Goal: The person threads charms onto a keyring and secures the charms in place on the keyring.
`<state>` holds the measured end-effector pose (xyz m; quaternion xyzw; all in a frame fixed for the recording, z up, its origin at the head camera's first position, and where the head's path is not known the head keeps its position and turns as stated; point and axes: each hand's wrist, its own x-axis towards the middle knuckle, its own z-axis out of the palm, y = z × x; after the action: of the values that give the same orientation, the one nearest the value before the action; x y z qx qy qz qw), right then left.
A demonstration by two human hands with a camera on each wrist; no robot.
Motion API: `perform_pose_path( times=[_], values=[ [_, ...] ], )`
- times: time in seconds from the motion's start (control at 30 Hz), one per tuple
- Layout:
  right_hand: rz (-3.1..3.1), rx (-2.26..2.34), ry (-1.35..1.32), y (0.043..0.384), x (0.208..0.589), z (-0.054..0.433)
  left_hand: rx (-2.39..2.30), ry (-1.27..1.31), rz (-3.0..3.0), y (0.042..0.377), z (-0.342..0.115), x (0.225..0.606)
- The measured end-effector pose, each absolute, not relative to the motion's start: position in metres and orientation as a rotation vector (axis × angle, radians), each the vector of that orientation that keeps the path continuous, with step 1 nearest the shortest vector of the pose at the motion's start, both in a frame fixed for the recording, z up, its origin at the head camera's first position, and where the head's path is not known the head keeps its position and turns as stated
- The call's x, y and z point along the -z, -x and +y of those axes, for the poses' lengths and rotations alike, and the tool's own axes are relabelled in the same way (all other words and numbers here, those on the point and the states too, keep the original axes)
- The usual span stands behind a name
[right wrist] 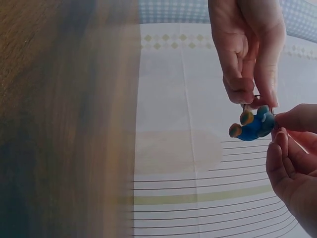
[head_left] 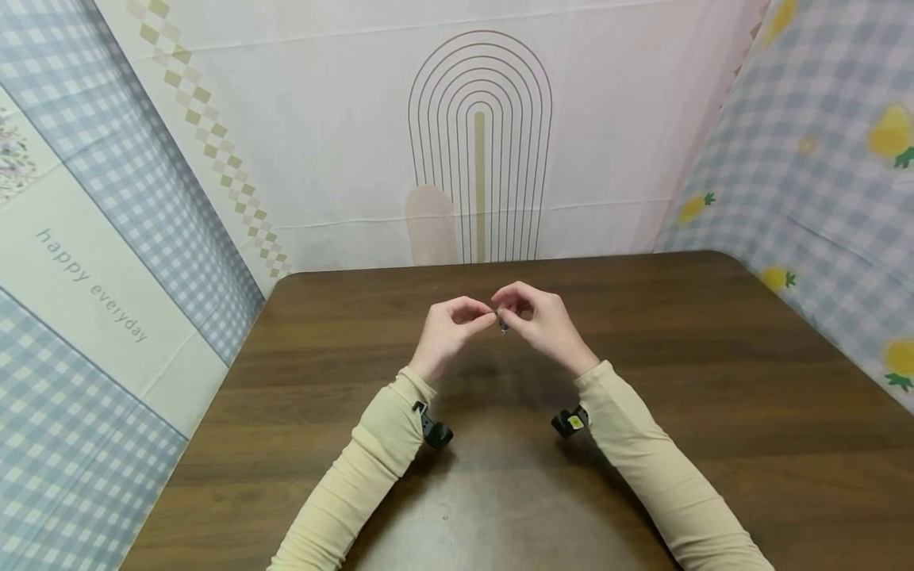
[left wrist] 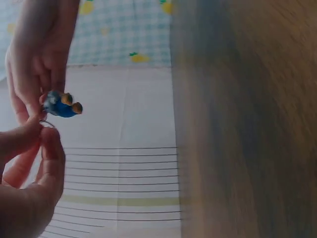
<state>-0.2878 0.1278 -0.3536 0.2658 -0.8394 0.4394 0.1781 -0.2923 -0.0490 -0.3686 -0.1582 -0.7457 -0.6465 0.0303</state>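
Above the table, my two hands meet fingertip to fingertip around a small keychain. Its charm is a little blue figurine [right wrist: 253, 128] with two orange-brown feet, hanging sideways in the wrist views and showing only as a small dark spot in the head view. Thumb and forefinger of my left hand [head_left: 446, 331] pinch the thin metal ring [left wrist: 48, 122]. On the other side, my right hand [head_left: 546, 323] pinches the keychain at the figurine's head end, where the fingertips hide the join between ring and charm.
Below the hands lies a brown wooden table [head_left: 714, 357]. A white printed cloth [head_left: 321, 143] hangs behind its far edge, with blue checked cloth at both sides. A black wrist camera [head_left: 435, 432] is strapped to the left sleeve, another camera [head_left: 569, 422] to the right.
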Motion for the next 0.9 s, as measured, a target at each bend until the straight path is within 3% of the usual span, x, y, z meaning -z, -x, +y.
perform_pose_path(
  times=[0.47, 0.9],
  values=[
    [-2.289, -1.285, -0.852, 0.2871, 0.3491, 0.1302, 1.94, 0.827, -2.346, 0.2953, -0.0554, 0.3692],
    [-2.343, -1.287, -0.936, 0.2891, 0.35, 0.1308, 2.453, 0.654, -1.968, 0.2954, -0.0566, 0.3647]
  ],
)
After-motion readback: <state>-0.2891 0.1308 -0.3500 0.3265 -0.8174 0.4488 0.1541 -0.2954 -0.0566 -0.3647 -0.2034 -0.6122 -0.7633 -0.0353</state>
